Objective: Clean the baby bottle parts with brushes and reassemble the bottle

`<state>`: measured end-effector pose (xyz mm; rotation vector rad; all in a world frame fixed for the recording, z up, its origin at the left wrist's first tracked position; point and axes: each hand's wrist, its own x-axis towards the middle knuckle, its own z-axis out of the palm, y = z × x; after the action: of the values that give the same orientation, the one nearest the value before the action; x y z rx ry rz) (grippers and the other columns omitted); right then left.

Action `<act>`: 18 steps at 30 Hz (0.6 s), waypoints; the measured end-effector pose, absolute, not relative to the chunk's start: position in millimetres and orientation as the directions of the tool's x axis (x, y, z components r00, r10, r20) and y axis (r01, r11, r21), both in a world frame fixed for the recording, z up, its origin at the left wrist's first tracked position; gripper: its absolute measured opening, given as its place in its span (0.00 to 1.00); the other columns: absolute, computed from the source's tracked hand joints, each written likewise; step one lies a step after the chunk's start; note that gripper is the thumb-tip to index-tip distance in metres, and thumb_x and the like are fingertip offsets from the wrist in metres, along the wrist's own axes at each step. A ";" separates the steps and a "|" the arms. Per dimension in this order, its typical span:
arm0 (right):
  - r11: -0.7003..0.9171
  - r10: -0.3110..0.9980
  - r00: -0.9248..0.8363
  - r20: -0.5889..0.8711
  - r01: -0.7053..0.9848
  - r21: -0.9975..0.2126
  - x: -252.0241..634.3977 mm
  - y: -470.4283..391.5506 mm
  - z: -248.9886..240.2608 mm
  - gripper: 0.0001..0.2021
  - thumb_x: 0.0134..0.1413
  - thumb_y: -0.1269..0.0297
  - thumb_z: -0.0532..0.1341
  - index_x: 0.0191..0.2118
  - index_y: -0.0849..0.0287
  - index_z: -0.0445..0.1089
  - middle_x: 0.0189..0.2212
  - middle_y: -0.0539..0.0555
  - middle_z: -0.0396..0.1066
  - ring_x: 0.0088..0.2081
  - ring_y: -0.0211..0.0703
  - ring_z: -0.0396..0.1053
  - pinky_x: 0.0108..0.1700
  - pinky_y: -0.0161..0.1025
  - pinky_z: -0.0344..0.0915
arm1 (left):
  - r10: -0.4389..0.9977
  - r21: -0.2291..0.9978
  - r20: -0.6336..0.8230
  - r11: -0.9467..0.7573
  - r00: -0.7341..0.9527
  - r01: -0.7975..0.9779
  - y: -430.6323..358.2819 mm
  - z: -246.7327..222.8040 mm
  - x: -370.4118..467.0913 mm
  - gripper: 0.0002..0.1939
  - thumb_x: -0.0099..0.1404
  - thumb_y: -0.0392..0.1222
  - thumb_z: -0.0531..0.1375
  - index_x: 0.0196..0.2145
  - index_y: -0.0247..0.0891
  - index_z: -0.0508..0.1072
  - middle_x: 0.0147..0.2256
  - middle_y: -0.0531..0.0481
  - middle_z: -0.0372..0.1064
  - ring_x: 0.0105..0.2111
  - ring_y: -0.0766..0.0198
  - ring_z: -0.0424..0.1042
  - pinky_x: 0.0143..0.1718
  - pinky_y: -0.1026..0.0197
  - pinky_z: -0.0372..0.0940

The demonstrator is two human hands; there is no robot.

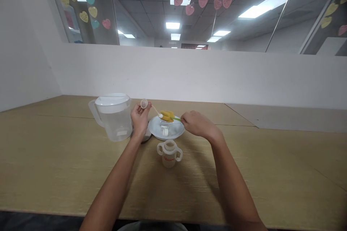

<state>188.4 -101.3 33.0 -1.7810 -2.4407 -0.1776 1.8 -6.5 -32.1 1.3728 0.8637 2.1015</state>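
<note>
Two hands working over bowl [153,129] on worktop [257,166]: left hand [140,118] fingers pinching clear cap [144,103] with straw [155,110], right hand [197,122] fingers closed round green handle [177,118] of yellow brush [167,115]. Best: hold straw steady, stroke lightly along tip, avoid nudging two-handled cup [169,158] nearby.

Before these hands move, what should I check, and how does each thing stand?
1. Left hand holding the small translucent round cap: ok.
2. Right hand gripping the thin green handle of the yellow sponge brush: ok.
3. Brush touching the white tip of the pale thin straw: cannot tell; they look very close.
4. Translucent two-handled plastic cup upright: ok.
5. Translucent plastic pitcher upright, lid on: ok.
6. Water in the pale round bowl: cannot tell.
</note>
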 end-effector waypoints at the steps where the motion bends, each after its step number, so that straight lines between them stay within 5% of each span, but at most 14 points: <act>1: 0.298 0.939 -0.295 0.174 0.955 0.011 189.6 -102.1 33.7 0.14 0.54 0.73 0.46 0.28 0.65 0.69 0.27 0.60 0.69 0.25 0.37 0.61 0.24 0.35 0.46 | 0.668 0.723 0.632 -0.691 -0.393 -0.013 -4.6 -33.5 -5.8 0.13 0.52 0.46 0.62 0.30 0.33 0.67 0.31 0.48 0.71 0.35 0.65 0.71 0.41 0.61 0.65; 9: 0.299 0.930 -0.266 0.253 0.949 -0.103 196.1 -109.2 37.8 0.17 0.58 0.68 0.44 0.21 0.61 0.61 0.18 0.53 0.60 0.21 0.35 0.52 0.24 0.35 0.44 | 0.684 0.773 0.631 -0.515 -0.367 0.370 11.0 -71.7 -50.5 0.15 0.57 0.51 0.56 0.36 0.37 0.64 0.33 0.52 0.66 0.17 0.72 0.66 0.18 0.68 0.60; 14: 0.325 0.927 -0.281 0.246 0.932 -0.161 197.4 -109.1 37.8 0.16 0.57 0.67 0.45 0.20 0.60 0.57 0.17 0.51 0.59 0.19 0.34 0.52 0.22 0.35 0.43 | 0.748 0.676 0.615 -0.334 -0.252 0.657 22.7 -94.8 -60.0 0.12 0.59 0.48 0.54 0.34 0.37 0.68 0.31 0.50 0.69 0.23 0.67 0.68 0.27 0.65 0.62; 18: 0.336 0.924 -0.296 0.244 0.931 -0.144 196.4 -107.8 37.2 0.16 0.57 0.68 0.44 0.20 0.61 0.58 0.17 0.52 0.59 0.19 0.33 0.52 0.22 0.35 0.43 | 0.792 0.668 0.554 -0.242 -0.255 0.703 29.1 -108.6 -62.7 0.08 0.57 0.40 0.55 0.33 0.35 0.71 0.31 0.45 0.71 0.28 0.61 0.70 0.32 0.62 0.62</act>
<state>196.4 -107.8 37.2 -1.6617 -2.3223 -0.0358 -62.7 29.1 -108.6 1.8603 1.8770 1.5285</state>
